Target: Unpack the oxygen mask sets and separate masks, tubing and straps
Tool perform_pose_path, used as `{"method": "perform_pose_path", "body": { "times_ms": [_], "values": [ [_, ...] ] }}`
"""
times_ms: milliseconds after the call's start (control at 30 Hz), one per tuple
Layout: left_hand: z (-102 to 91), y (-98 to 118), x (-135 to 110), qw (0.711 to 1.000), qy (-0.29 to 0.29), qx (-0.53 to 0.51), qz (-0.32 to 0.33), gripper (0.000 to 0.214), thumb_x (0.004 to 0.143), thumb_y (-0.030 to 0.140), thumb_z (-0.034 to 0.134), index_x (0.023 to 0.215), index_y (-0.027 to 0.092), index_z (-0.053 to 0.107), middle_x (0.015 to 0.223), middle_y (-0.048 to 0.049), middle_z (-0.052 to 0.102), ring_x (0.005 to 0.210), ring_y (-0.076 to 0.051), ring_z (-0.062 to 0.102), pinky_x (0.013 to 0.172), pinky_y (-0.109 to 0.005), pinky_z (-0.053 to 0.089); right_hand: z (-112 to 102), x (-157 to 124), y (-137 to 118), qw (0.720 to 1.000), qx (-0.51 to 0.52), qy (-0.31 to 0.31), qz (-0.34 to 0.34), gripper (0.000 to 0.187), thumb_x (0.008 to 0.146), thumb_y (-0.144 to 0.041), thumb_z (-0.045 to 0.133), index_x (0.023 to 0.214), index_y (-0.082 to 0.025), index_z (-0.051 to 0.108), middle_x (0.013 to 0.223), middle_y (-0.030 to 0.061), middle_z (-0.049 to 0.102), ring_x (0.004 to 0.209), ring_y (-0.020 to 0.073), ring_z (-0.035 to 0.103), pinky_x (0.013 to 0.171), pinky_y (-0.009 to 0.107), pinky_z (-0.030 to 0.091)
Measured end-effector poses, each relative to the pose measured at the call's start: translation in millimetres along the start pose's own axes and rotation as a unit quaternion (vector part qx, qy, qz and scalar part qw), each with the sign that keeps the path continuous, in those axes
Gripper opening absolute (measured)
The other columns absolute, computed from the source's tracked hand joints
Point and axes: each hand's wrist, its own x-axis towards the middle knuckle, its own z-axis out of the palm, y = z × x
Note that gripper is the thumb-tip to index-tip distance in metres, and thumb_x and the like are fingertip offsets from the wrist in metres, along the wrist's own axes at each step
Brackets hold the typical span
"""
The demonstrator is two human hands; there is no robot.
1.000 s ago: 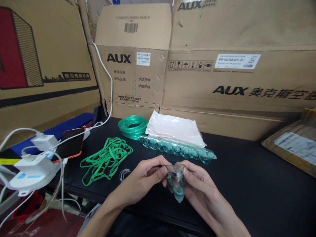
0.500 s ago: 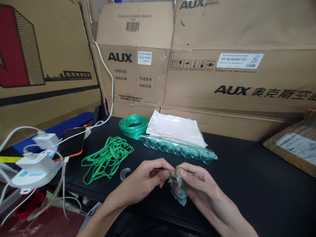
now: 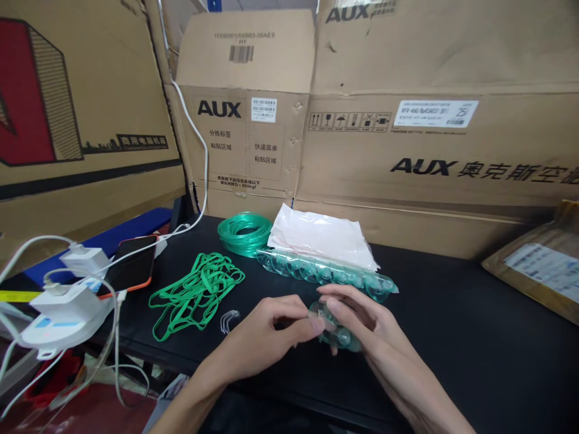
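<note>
A clear green plastic face mask [image 3: 344,339] is between my hands, above the front part of the black table. My right hand [image 3: 368,319] curls round its far and right side, fingers closed on it. From the other side, my left hand [image 3: 275,331] pinches the mask's left edge between thumb and fingers. Part of the mask is hidden behind the fingers. Just beyond my hands lies a row of nested green masks [image 3: 325,272]. Left of my left hand are a few thin bent strips [image 3: 230,320] and a tangle of green elastic straps [image 3: 199,292].
Coiled green tubing [image 3: 244,234] and a stack of white plastic bags [image 3: 321,235] lie at the back of the black table [image 3: 452,337]. Chargers on a power strip [image 3: 63,319], white cables and a phone [image 3: 133,262] crowd the left. A wrapped parcel [image 3: 543,265] sits at right; cardboard boxes [image 3: 253,132] stand behind.
The mask has turned from hanging with its narrow end down to lying more sideways. My right hand has shifted from pinching its top edge to wrapping round it; my left thumb has moved right.
</note>
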Motion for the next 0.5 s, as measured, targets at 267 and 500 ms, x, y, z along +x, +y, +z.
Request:
{"method": "perform_pose_path", "body": {
  "times_ms": [267,500],
  "values": [
    [1.3,-3.9,3.0,0.991,0.134,0.019,0.001,0.036,0.102,0.033,0.055,0.071,0.017,0.064,0.074,0.0033,0.049,0.072,-0.013,0.048,0.067,-0.025,0.036,10.4,5.4,25.3,0.947,-0.272,0.036,-0.165,0.042,0.093,-0.048,0.069,0.132,-0.033,0.065,0.136,0.0029,0.069,0.128,0.0266,0.062,0.107,0.035,0.052],
    [-19.5,4.2,-3.9,0.962,0.148,0.227,0.026,0.032,0.104,0.034,0.055,0.082,0.022,0.075,0.083,0.0018,0.067,0.080,-0.015,0.062,0.076,-0.026,0.042,6.6,17.6,38.7,0.924,-0.326,0.010,-0.198,0.029,0.098,-0.045,0.063,0.121,-0.028,0.068,0.123,0.0026,0.075,0.115,0.0227,0.070,0.097,0.023,0.055]
  ]
}}
